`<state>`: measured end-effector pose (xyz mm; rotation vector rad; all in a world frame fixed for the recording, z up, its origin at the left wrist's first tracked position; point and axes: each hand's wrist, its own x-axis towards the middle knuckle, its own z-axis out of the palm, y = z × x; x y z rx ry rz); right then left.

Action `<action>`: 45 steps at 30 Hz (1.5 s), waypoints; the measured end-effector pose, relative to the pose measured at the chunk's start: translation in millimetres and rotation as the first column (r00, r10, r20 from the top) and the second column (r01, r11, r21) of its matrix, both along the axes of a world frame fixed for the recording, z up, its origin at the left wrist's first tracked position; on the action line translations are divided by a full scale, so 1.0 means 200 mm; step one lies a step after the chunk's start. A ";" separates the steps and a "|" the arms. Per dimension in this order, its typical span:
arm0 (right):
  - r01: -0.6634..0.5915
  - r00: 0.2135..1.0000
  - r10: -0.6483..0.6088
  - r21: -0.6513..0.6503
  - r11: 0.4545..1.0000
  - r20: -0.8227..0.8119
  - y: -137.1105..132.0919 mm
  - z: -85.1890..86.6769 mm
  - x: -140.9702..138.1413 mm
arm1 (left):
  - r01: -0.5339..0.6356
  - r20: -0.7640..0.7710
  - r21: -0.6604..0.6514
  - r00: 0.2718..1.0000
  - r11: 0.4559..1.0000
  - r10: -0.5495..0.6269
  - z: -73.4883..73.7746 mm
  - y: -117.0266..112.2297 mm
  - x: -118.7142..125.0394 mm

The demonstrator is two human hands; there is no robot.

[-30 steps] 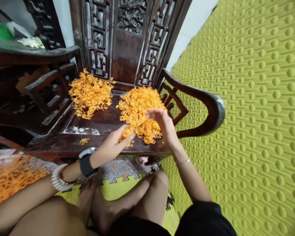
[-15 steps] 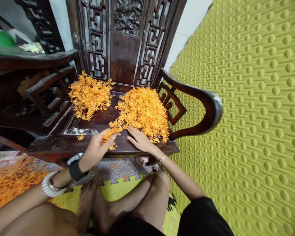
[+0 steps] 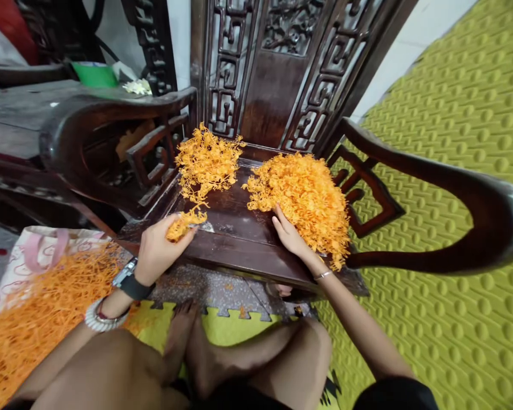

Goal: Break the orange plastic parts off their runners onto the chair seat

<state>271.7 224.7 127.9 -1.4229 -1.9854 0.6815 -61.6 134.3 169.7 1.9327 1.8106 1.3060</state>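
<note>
My left hand (image 3: 160,245) is curled round a small clump of orange frilly pieces (image 3: 186,224), above the front left of a dark wooden chair seat (image 3: 231,247). Behind it, a loose pile of the same thin, curly pieces (image 3: 209,162) lies at the back left of the seat. A larger, denser orange pile (image 3: 305,196) covers the right side. My right hand (image 3: 291,234) rests at this pile's front left edge, thumb apart and fingers stretched out. Its fingertips touch the pile and are partly hidden.
Carved armrests rise at the left (image 3: 64,136) and right (image 3: 474,222), with a carved back (image 3: 273,97) behind. A patterned bag (image 3: 29,256) and a heap of orange strands (image 3: 64,302) lie at lower left. A green container (image 3: 94,74) stands beyond. Yellow-green matting (image 3: 461,330) extends right.
The view has swung left. My left hand has moved away from the right hand and the large pile, toward the left pile, carrying the clump. My right hand stays by the large pile.
</note>
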 end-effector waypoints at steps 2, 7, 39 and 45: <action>-0.010 1.000 0.010 0.002 1.000 0.012 0.05 0.00 -0.03 | -0.020 -0.210 -0.013 0.978 1.000 0.017 -0.09 0.01 -0.03; 0.001 0.988 0.002 -0.021 1.000 0.155 0.11 0.00 -0.10 | -0.100 -0.446 -0.087 0.894 0.991 0.051 -0.20 0.02 -0.05; -0.281 0.941 0.283 0.040 0.959 -0.188 0.20 0.07 -0.78 | -0.020 0.197 -0.068 0.980 0.997 0.033 -0.30 0.04 -0.10; -0.490 0.700 0.217 0.235 0.840 0.681 0.29 0.13 -0.70 | -0.040 0.187 -0.069 0.981 0.997 0.052 -0.31 0.05 -0.09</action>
